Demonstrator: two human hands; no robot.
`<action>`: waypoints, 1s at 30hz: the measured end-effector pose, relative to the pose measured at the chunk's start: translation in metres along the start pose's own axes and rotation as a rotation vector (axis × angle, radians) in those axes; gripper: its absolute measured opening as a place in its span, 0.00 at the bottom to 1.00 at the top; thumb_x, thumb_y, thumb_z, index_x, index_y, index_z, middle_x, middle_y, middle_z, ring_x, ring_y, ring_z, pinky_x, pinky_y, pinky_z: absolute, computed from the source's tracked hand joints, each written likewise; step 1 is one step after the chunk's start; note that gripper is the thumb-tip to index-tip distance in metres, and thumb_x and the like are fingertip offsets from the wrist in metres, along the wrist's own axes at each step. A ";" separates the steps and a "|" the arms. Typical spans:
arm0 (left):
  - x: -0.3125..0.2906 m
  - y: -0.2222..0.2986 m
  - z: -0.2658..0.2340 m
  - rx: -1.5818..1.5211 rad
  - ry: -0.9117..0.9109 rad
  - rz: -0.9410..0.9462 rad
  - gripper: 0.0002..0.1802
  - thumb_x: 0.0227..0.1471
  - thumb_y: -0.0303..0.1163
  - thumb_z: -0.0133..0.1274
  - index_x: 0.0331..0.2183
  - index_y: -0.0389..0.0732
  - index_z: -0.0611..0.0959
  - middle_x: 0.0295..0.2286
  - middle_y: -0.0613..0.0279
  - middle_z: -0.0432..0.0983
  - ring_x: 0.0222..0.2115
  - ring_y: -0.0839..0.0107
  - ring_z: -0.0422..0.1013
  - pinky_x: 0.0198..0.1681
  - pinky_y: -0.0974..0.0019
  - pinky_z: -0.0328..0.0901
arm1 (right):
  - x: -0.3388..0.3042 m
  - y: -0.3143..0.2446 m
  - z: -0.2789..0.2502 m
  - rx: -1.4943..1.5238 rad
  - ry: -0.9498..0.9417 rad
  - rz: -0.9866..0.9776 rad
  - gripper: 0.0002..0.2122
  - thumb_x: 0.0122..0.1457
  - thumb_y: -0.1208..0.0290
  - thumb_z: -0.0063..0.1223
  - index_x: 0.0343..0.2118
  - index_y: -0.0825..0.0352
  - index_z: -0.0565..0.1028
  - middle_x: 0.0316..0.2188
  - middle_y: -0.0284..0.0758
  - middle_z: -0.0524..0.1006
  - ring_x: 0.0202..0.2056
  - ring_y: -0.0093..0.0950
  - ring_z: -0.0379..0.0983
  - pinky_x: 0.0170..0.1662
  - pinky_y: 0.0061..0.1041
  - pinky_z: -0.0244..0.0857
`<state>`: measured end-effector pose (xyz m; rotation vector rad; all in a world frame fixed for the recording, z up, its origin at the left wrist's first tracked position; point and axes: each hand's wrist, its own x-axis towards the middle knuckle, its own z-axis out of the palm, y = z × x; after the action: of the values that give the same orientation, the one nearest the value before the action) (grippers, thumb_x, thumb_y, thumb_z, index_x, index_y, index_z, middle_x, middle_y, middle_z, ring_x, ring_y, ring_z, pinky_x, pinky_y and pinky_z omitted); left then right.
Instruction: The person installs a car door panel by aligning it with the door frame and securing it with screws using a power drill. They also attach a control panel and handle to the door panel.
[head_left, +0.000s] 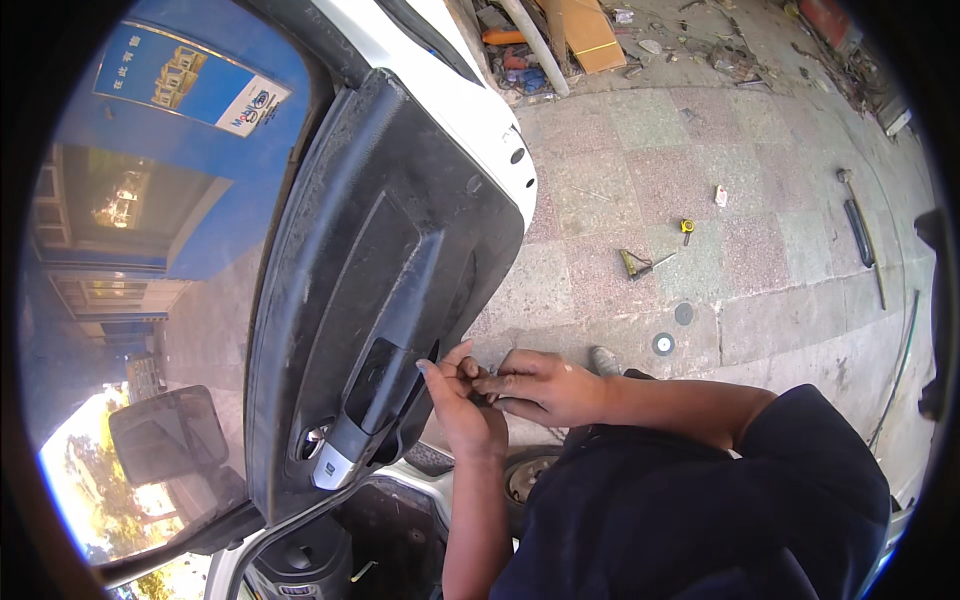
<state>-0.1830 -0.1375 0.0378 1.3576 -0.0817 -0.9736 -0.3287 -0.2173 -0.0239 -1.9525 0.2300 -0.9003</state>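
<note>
On my feed the right hand (545,385) comes in from four o'clock, its thumb and forefinger drawn close together over a small dark piece (483,398). That piece sits where both hands meet, against the inner fingers of the left hand (465,405). The left hand lies palm up, thumb spread toward eleven o'clock, the other fingers curled. Overlap hides the contact, so I cannot tell which fingers actually pinch the piece.

Just beside the left thumb, from nine round to twelve o'clock, I see the black door panel (470,210) of an open vehicle door, with a silver trim plate (333,468) at eight. Through the window, a side mirror (170,435) shows at nine. Out on the tiled floor (600,210), a light disc (663,344) and a dark disc (684,314) lie near each other toward two o'clock. Between one and two rest a yellow-green tool (633,266) and, farther out, a yellow tape measure (687,227).
</note>
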 end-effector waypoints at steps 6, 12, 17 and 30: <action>-0.003 -0.019 0.009 0.032 0.019 -0.088 0.46 0.78 0.72 0.33 0.57 0.36 0.82 0.39 0.68 0.70 0.39 0.73 0.68 0.49 0.67 0.65 | -0.009 0.001 0.001 -0.071 0.047 -0.041 0.16 0.63 0.69 0.71 0.53 0.60 0.87 0.45 0.34 0.79 0.42 0.36 0.84 0.43 0.38 0.83; -0.003 -0.030 -0.007 0.205 -0.035 0.194 0.34 0.79 0.57 0.46 0.64 0.35 0.78 0.49 0.60 0.74 0.51 0.65 0.72 0.59 0.61 0.67 | -0.011 0.027 0.007 0.094 0.104 0.164 0.11 0.69 0.74 0.66 0.52 0.63 0.86 0.42 0.33 0.83 0.43 0.33 0.86 0.48 0.32 0.83; -0.003 0.031 -0.018 1.241 0.102 1.179 0.22 0.66 0.28 0.64 0.58 0.30 0.83 0.55 0.44 0.74 0.55 0.49 0.73 0.59 0.49 0.70 | -0.019 0.136 0.020 0.865 0.448 0.893 0.11 0.76 0.76 0.59 0.56 0.74 0.80 0.46 0.38 0.85 0.46 0.27 0.84 0.51 0.32 0.83; 0.053 0.063 -0.114 1.565 0.149 1.151 0.18 0.74 0.37 0.49 0.39 0.32 0.85 0.37 0.39 0.77 0.36 0.33 0.75 0.38 0.38 0.70 | 0.018 0.239 0.084 1.114 0.803 1.056 0.06 0.75 0.77 0.59 0.52 0.66 0.79 0.45 0.32 0.83 0.47 0.28 0.83 0.57 0.34 0.82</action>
<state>-0.0518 -0.0884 0.0351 2.2308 -1.5722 0.4133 -0.2127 -0.2979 -0.2344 -0.2384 0.8841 -0.7356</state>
